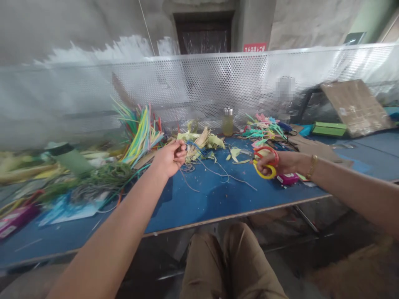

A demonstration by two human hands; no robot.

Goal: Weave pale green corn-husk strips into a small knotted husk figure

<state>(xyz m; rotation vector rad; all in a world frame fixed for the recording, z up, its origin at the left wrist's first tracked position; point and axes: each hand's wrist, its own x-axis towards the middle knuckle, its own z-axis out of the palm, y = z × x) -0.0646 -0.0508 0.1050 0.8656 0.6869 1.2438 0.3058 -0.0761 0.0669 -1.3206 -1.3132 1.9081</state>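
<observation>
My left hand [171,157] is closed in a fist over the blue table [205,199], pinching what looks like a thin wire or string beside a pile of pale yellow husk-like strips [202,143]. My right hand [274,162] is closed on a pair of scissors [264,162] with red and yellow handles, blades pointing left toward the pile. A gold bracelet [312,166] sits on my right wrist. Loose strings [224,176] lie on the table between my hands.
A bundle of coloured strips [140,133] and green fibres [106,174] lie at left. A small jar [227,121] stands at the back. Coloured scraps [263,126], a green box [329,129] and cardboard [355,106] lie right. A perforated metal screen [218,83] bounds the far edge.
</observation>
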